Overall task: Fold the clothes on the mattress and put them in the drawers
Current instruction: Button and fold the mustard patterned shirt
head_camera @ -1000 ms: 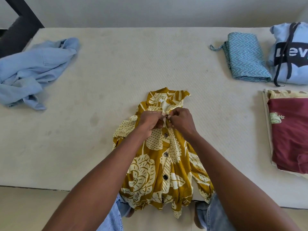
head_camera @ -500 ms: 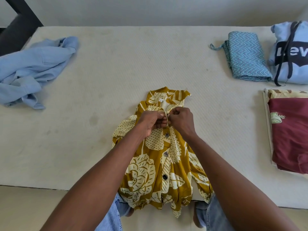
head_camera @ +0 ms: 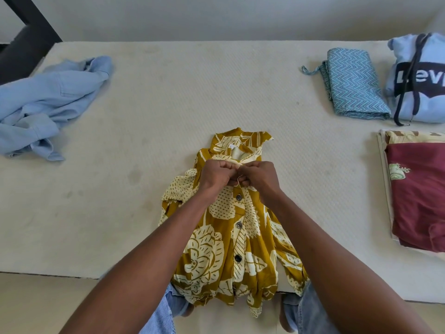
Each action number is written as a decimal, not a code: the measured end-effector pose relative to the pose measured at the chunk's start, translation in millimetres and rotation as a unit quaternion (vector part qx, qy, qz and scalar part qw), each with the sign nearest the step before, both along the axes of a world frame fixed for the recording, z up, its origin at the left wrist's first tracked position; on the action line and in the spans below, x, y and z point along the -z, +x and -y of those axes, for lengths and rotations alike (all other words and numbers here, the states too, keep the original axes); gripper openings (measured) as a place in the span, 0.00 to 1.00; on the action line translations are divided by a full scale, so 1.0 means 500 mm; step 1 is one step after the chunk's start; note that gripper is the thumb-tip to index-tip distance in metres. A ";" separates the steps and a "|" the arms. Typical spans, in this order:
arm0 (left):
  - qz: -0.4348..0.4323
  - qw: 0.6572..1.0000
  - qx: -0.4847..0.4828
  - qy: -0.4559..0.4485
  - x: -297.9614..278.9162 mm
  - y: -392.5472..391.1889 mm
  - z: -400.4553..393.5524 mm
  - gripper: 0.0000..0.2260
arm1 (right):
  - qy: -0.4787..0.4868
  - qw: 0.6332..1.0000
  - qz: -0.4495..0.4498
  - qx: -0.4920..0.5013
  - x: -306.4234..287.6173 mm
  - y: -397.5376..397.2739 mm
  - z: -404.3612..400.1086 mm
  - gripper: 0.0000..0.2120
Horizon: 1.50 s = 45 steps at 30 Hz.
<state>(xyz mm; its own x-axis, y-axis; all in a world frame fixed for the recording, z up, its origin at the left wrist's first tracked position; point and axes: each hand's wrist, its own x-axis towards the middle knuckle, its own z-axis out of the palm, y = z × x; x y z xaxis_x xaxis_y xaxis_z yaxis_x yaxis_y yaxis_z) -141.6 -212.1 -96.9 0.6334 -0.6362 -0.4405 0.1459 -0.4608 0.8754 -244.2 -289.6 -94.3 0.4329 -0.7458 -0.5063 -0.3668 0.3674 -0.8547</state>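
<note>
The mattress (head_camera: 168,104) spreads out under me. On it, right in front of me, lies the mustard floral shirt (head_camera: 224,237), its hem hanging over the near edge. My left hand (head_camera: 216,175) and right hand (head_camera: 260,175) meet knuckle to knuckle just below its collar, fingers curled tight, pinching the placket above the top visible button (head_camera: 238,197). The shirt's body runs from my fingers back toward me.

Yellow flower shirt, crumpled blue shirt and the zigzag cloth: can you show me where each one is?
yellow flower shirt (head_camera: 204,256): head view, on the big cream flower.
crumpled blue shirt (head_camera: 55,92): head view, middle of the heap.
zigzag cloth (head_camera: 354,83): head view, middle of its folded top.
</note>
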 end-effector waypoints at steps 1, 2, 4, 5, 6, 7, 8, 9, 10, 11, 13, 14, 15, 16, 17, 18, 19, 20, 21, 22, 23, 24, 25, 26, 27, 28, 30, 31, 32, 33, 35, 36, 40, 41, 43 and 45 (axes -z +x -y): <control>0.016 1.000 0.011 0.006 0.003 -0.002 0.000 0.01 | -0.009 1.000 -0.011 -0.002 0.002 0.000 -0.001 0.03; 0.028 0.999 0.022 0.009 0.006 -0.005 -0.001 0.01 | -0.021 1.000 -0.020 -0.004 0.004 -0.001 0.000 0.03; 0.031 0.999 0.032 0.007 0.006 -0.011 0.000 0.01 | -0.051 0.998 -0.031 -0.007 0.009 -0.002 0.001 0.04; 0.022 0.999 0.026 0.006 0.007 -0.011 0.001 0.01 | -0.060 0.998 -0.030 -0.004 0.012 -0.003 0.001 0.05; 0.006 1.000 0.014 0.008 0.006 -0.008 0.003 0.01 | -0.061 0.998 -0.023 0.003 0.014 -0.003 0.001 0.05; -0.017 1.000 0.002 0.011 0.006 -0.003 0.004 0.02 | -0.062 0.998 -0.017 0.008 0.016 -0.005 0.001 0.05; -0.044 0.999 -0.007 0.013 0.006 0.003 0.004 0.02 | -0.066 0.998 -0.010 0.009 0.018 -0.005 -0.002 0.05; -0.074 0.997 -0.012 0.013 0.007 0.009 0.004 0.02 | -0.074 0.997 -0.003 0.007 0.019 -0.005 -0.003 0.04; -0.100 0.995 -0.014 0.014 0.008 0.014 0.005 0.02 | -0.082 0.997 0.009 0.003 0.020 -0.004 -0.005 0.03; -0.120 0.993 -0.015 0.016 0.008 0.018 0.005 0.03 | -0.088 0.996 0.019 0.001 0.019 -0.004 -0.006 0.04; -0.139 0.990 -0.013 0.024 0.006 0.023 0.005 0.05 | -0.102 0.995 0.019 -0.004 0.019 -0.002 -0.008 0.08; -0.137 0.990 -0.006 0.026 0.003 0.024 0.005 0.04 | -0.121 0.993 0.006 -0.015 0.019 0.000 -0.008 0.09; -0.127 0.991 0.007 0.026 0.001 0.026 0.004 0.03 | -0.150 0.988 -0.017 -0.032 0.018 0.001 -0.009 0.09; -0.112 0.993 0.023 0.025 -0.001 0.027 0.003 0.02 | -0.188 0.980 -0.041 -0.055 0.019 0.003 -0.009 0.09; -0.087 0.995 0.043 0.025 -0.002 0.029 0.002 0.00 | -0.225 0.969 -0.060 -0.078 0.018 0.004 -0.009 0.09; -0.055 0.996 0.067 0.028 -0.003 0.031 0.000 0.01 | -0.258 0.958 -0.073 -0.098 0.018 0.004 -0.009 0.10; -0.017 0.995 0.090 0.034 -0.003 0.032 -0.001 0.01 | -0.285 0.949 -0.078 -0.113 0.017 0.004 -0.010 0.10; 0.022 0.993 0.110 0.043 -0.002 0.031 -0.001 0.02 | -0.305 0.941 -0.081 -0.123 0.018 0.004 -0.009 0.11; 0.065 0.988 0.129 0.054 -0.001 0.029 -0.001 0.04 | -0.318 0.935 -0.083 -0.131 0.017 0.003 -0.008 0.12; 0.107 0.982 0.140 0.065 -0.001 0.025 -0.001 0.04 | -0.325 0.932 -0.086 -0.135 0.017 0.002 -0.007 0.13; 0.138 0.978 0.141 0.071 0.000 0.022 0.001 0.05 | -0.324 0.933 -0.090 -0.131 0.015 0.002 -0.007 0.12; 0.150 0.978 0.129 0.072 0.000 0.018 0.001 0.06 | -0.309 0.939 -0.093 -0.117 0.015 0.003 -0.007 0.11; 0.140 0.982 0.107 0.064 0.000 0.013 0.002 0.06 | -0.276 0.953 -0.089 -0.093 0.015 0.004 -0.006 0.09; 0.115 0.988 0.085 0.050 -0.003 0.009 0.004 0.06 | -0.222 0.970 -0.080 -0.058 0.014 0.006 -0.003 0.07; 0.080 0.994 0.065 0.036 -0.004 0.005 0.005 0.06 | -0.147 0.987 -0.064 -0.021 0.014 0.006 0.000 0.06; 0.042 0.998 0.048 0.028 -0.007 0.001 0.006 0.06 | -0.061 0.997 -0.044 0.015 0.012 0.004 0.004 0.05; -0.053 0.998 0.001 0.026 -0.010 -0.003 0.010 0.05 | 0.080 0.995 -0.002 0.067 0.007 -0.002 0.012 0.05; -0.110 0.993 -0.031 0.033 -0.009 -0.001 0.011 0.05 | 0.102 0.992 0.001 0.073 0.007 -0.004 0.012 0.06; -0.153 0.985 -0.063 0.048 -0.007 0.004 0.010 0.04 | 0.072 0.995 -0.021 0.061 0.011 -0.004 0.010 0.07; -0.168 0.980 -0.087 0.065 -0.004 0.010 0.009 0.05 | -0.013 0.997 -0.071 0.029 0.018 -0.004 0.009 0.08; -0.075 0.985 -0.080 0.131 0.005 0.021 0.003 0.06 | -0.193 0.961 -0.197 -0.036 0.023 -0.008 0.007 0.09; 0.036 0.984 -0.047 0.165 0.006 0.025 -0.001 0.04 | -0.237 0.937 -0.251 -0.051 0.022 -0.013 0.010 0.09; 0.382 0.887 0.164 0.200 0.013 0.022 -0.018 0.25 | -0.161 0.892 -0.407 -0.112 0.020 -0.045 0.038 0.20; 0.375 0.879 0.198 0.218 0.018 0.019 -0.021 0.29 | -0.132 0.874 -0.440 -0.159 0.015 -0.054 0.043 0.23; 0.341 0.872 0.233 0.262 0.028 0.019 -0.035 0.30 | -0.120 0.846 -0.464 -0.232 0.005 -0.075 0.046 0.21; 0.336 0.883 0.212 0.252 0.028 0.029 -0.056 0.18 | -0.114 0.868 -0.421 -0.237 -0.010 -0.101 0.059 0.07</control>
